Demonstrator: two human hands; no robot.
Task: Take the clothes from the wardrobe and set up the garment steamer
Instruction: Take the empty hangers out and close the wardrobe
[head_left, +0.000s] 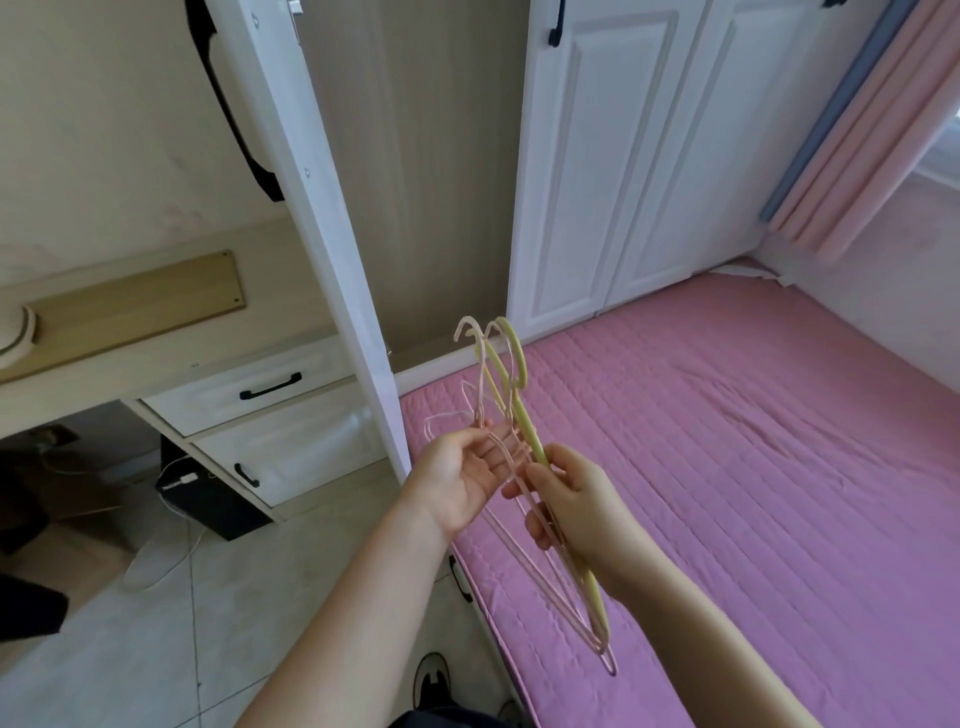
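A bundle of empty hangers (511, 395), pale pink wire ones and a yellow-green plastic one, is held over the edge of the bed, hooks pointing up and away. My right hand (576, 506) grips the bundle at its middle. My left hand (460, 478) is palm up with relaxed fingers, touching the pink hangers near their necks. The wardrobe (415, 171) stands ahead with its left door (306, 208) swung open; the visible inside shows bare panels and no clothes. No garment steamer is in view.
A bed with a pink quilted cover (753, 467) fills the right side. A desk with drawers (270, 415) stands at the left, with a dark box and white cables (208, 493) on the tiled floor beneath. Pink curtains (872, 130) hang at the far right.
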